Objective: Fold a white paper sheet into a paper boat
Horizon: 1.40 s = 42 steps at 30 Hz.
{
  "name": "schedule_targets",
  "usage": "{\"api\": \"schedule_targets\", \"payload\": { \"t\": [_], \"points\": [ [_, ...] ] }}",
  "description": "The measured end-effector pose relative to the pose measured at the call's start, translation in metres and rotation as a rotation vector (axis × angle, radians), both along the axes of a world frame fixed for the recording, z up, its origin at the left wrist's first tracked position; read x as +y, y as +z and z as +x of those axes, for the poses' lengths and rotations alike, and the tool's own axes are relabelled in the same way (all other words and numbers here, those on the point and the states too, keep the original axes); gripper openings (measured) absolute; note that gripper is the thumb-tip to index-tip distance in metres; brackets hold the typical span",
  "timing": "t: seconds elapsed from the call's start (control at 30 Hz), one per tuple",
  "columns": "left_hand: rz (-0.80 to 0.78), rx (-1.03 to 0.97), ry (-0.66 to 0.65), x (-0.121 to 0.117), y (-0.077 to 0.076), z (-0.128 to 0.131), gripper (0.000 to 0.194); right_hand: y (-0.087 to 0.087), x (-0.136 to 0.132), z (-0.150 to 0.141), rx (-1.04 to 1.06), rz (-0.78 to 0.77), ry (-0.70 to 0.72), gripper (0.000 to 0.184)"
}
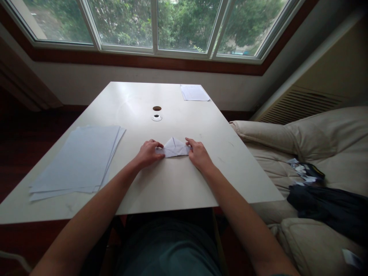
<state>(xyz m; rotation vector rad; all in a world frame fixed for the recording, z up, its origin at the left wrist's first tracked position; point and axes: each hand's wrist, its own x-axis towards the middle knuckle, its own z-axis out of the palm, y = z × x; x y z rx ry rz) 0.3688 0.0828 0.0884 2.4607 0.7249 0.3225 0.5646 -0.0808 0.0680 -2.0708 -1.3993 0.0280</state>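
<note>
A small folded sheet of white paper (pixel 174 148) lies low over the middle of the white table (pixel 138 184). Its centre rises to a peak with a dark slit or crease, and two narrow ends stretch out sideways. My left hand (pixel 150 152) pinches the left end between thumb and fingers. At the opposite end, my right hand (pixel 199 153) grips the paper, with its index finger stretched along the far side. The right thumb is mostly hidden.
A stack of white sheets (pixel 77 157) lies on the table's left side. Smaller papers (pixel 194 92) rest at the far right corner. A round hole (pixel 156 108) and a grommet (pixel 156 117) sit beyond my hands. Right of the table stands a beige sofa (pixel 264 132) with dark clothing (pixel 327 205).
</note>
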Motion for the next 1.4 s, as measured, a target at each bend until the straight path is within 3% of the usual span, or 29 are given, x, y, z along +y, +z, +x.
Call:
{"api": "schedule_targets", "payload": {
  "t": [0.23, 0.37, 0.5, 0.67, 0.83, 0.93, 1.13, 1.23, 1.4],
  "points": [
    [-0.129, -0.133, -0.052, -0.006, 0.006, -0.002, 0.031, -0.001, -0.001, 0.002, 0.083, 0.027, -0.021, 0.067],
    [-0.156, -0.220, -0.082, -0.006, 0.007, -0.002, 0.028, 0.002, -0.002, -0.001, 0.001, 0.088, 0.011, 0.069],
    [-0.206, -0.257, -0.059, -0.007, 0.007, 0.000, 0.033, 0.005, -0.002, -0.003, -0.029, 0.136, -0.014, 0.054],
    [-0.244, -0.320, 0.015, -0.007, 0.006, 0.001, 0.038, 0.008, -0.001, -0.010, 0.071, 0.122, 0.107, 0.035],
    [-0.290, -0.415, 0.019, -0.012, 0.008, 0.002, 0.037, 0.016, -0.001, -0.027, 0.105, 0.099, 0.255, 0.042],
    [-0.332, -0.456, -0.004, -0.018, 0.011, 0.004, 0.036, 0.018, -0.001, -0.031, 0.103, 0.078, 0.264, 0.050],
    [-0.448, -0.489, -0.067, -0.022, 0.017, 0.003, 0.040, 0.012, 0.002, -0.027, 0.115, 0.137, 0.227, 0.040],
    [-0.370, -0.513, -0.036, -0.023, 0.018, 0.003, 0.041, 0.012, 0.002, -0.027, 0.135, 0.178, 0.214, 0.036],
    [-0.079, -0.597, -0.008, -0.027, 0.016, 0.002, 0.056, 0.018, 0.002, -0.031, 0.169, 0.229, 0.224, 0.028]
  ]
}}
